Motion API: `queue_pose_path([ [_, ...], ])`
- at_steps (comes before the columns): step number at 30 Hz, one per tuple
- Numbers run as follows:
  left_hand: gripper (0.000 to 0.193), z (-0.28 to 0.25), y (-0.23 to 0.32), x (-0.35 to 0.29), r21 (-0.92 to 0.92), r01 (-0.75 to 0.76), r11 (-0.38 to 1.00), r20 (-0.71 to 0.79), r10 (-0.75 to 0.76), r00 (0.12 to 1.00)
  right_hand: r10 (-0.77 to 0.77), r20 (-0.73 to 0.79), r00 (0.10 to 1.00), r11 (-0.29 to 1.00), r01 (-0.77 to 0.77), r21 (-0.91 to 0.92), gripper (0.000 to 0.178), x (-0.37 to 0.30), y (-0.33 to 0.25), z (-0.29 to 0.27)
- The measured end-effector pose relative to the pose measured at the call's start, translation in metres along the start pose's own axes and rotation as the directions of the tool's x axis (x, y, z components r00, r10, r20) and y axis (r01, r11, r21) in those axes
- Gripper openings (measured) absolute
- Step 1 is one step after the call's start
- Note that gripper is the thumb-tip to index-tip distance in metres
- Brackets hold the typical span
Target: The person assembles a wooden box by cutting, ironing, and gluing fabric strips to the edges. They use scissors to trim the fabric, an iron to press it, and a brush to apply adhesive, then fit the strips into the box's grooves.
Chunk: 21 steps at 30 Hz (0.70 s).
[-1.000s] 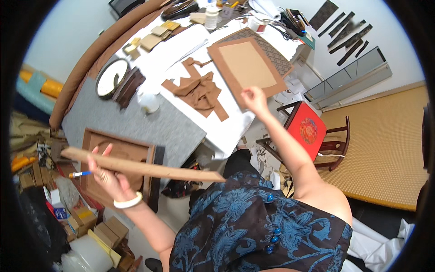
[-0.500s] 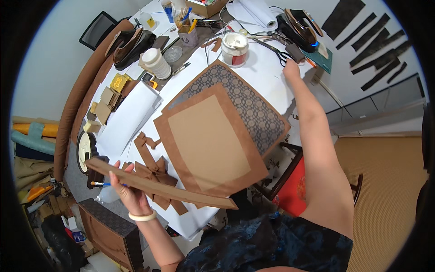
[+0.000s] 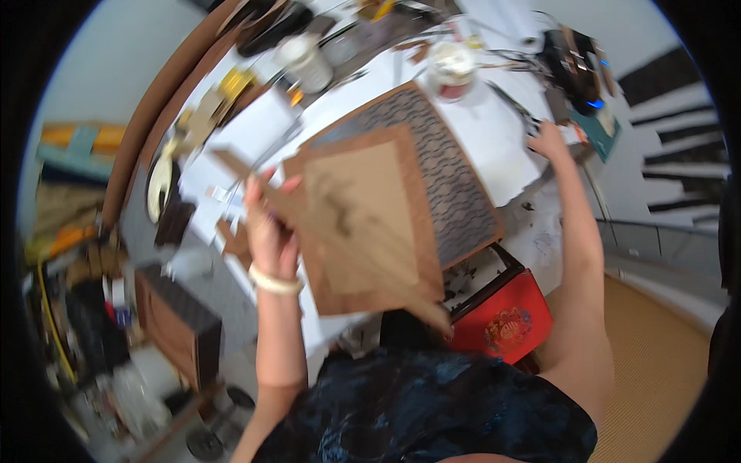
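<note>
My left hand (image 3: 272, 235) is closed around a long, thin brown strip of board (image 3: 347, 239). It slants over the table's near side, blurred by motion. Beneath it lies a brown sheet with a tan rectangular panel (image 3: 363, 177) in its middle. That sheet partly covers a larger dark patterned panel (image 3: 457, 185) with a brown border. Far to the right, my right hand (image 3: 549, 141) reaches the table edge, fingers curled at the black handles of scissors (image 3: 511, 102). The blades point away toward the open white jar (image 3: 451, 71).
A steam iron (image 3: 573, 65) and a green mat (image 3: 600, 135) stand beyond my right hand. Back left are a white bottle (image 3: 305, 63) and a brown roll (image 3: 143, 104). A red chair seat (image 3: 502, 320) is below the table's near edge, a brown box (image 3: 177, 320) lower left.
The view has shifted, and things on the table appear farther right. My left hand has raised the strip across the tan panel, tilting it more steeply. My right hand stays by the scissors.
</note>
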<state>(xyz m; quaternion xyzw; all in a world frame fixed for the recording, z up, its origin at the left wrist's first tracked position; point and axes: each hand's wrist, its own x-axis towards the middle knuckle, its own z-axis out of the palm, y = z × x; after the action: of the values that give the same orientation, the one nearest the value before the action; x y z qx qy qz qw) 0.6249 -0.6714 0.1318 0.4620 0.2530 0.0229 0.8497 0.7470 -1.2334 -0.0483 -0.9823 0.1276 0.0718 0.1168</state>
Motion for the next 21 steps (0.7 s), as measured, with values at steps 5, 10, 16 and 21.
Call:
queue_pose_path([
  [5, 0.052, -0.003, 0.026, -0.017, -0.096, -0.017, 0.995, 0.035, 0.020, 0.999, -0.116, -0.166, 0.979, 0.993, 0.113, -0.030, 0.032, -0.176, -0.046, -0.059],
  [10, 0.052, -0.005, 0.043, -0.041, -0.156, -0.059, 0.986, 0.148, 0.082, 0.986, -0.387, -0.289, 0.876, 0.730, 0.482, 0.484, 0.044, -0.324, -0.149, -0.106],
  [16, 0.049, 0.021, 0.077, -0.091, -0.190, -0.188, 0.964, 0.104, 0.211, 0.972, -0.629, -0.417, 0.657, 0.439, 0.742, 0.507, 0.050, -0.366, -0.236, -0.130],
  [21, 0.045, -0.004, 0.098, -0.094, -0.189, -0.252, 0.949, 0.249, 0.294, 0.923, -0.668, -0.468, 0.579, 0.384, 0.806, 0.450, 0.052, -0.363, -0.260, -0.138],
])
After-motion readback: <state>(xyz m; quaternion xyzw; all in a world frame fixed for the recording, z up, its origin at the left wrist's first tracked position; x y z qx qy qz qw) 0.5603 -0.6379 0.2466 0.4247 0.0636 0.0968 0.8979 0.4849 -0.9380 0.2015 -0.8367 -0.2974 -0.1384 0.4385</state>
